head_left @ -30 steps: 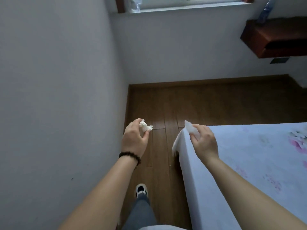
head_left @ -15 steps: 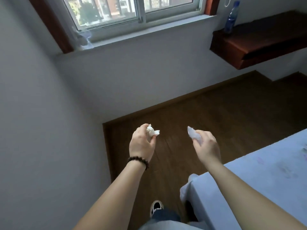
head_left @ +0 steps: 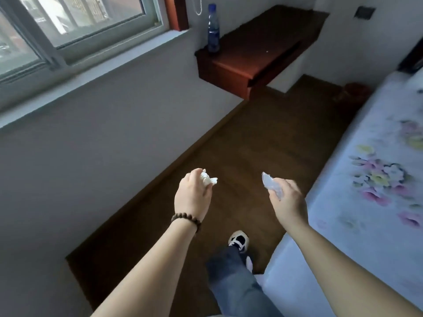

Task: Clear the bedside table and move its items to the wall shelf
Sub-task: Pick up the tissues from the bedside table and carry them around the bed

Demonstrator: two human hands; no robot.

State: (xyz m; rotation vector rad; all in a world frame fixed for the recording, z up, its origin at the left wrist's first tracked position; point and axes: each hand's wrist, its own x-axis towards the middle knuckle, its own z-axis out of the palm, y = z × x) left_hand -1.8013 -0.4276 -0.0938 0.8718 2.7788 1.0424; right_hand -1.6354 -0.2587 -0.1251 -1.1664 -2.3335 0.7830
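Left hand (head_left: pixel 193 197) pinches crumpled white tissue (head_left: pixel 207 178) at fingertips. Right hand (head_left: pixel 287 200) closed round clear crinkled wrapper (head_left: pixel 271 185), most of it poking out. Both carried above floor (head_left: pixel 263 143), well apart from wall shelf (head_left: pixel 258 49) ahead.

Risks: light scraps held loosely, likely to slip mid-stride; foot close to bed (head_left: pixel 366 202) corner, possible trip; careless placement could topple bottle (head_left: pixel 213 30) upright at shelf's near end.

Writing: bottle label blue, text too small to read. No other markings legible.

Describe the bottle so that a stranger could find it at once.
Look at the window, then go right to the dark wooden wall shelf. The bottle stands upright on its near left corner. It is clear plastic with a blue cap and blue label, the only thing standing there.
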